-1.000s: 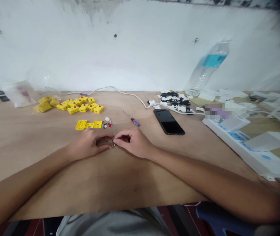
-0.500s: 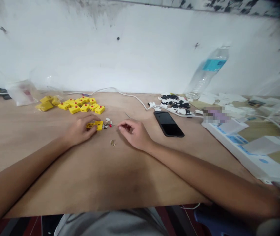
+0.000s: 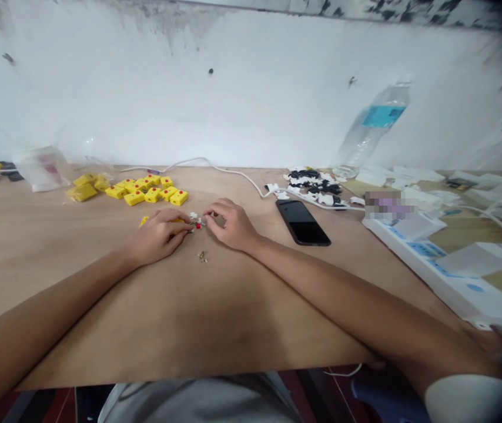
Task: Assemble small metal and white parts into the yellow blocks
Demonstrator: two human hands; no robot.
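My left hand (image 3: 163,235) rests low on the table over yellow plastic casing pieces (image 3: 144,221), which are mostly hidden beneath it. Its thumb and forefinger come together at the edge of a little heap of small white, metallic and red parts (image 3: 198,225). Whether they pinch one of those parts cannot be made out. From the other side, my right hand (image 3: 231,226) bends over the same heap, thumb and fingertips nearly meeting; anything between them is too small to name. Several tiny brass-coloured pieces (image 3: 202,257) lie just nearer to me.
Yellow boxes with red buttons (image 3: 145,189) stand in rows beyond my left hand. A black phone (image 3: 303,222) lies to the right, near black and white parts (image 3: 315,183). Farther right are a white power strip (image 3: 449,273) and a leaning clear bottle (image 3: 377,126).
My left hand has shifted right, off the yellow casing's left part and over its right part to the small parts. My right hand has moved slightly left and away from me, toward the heap.
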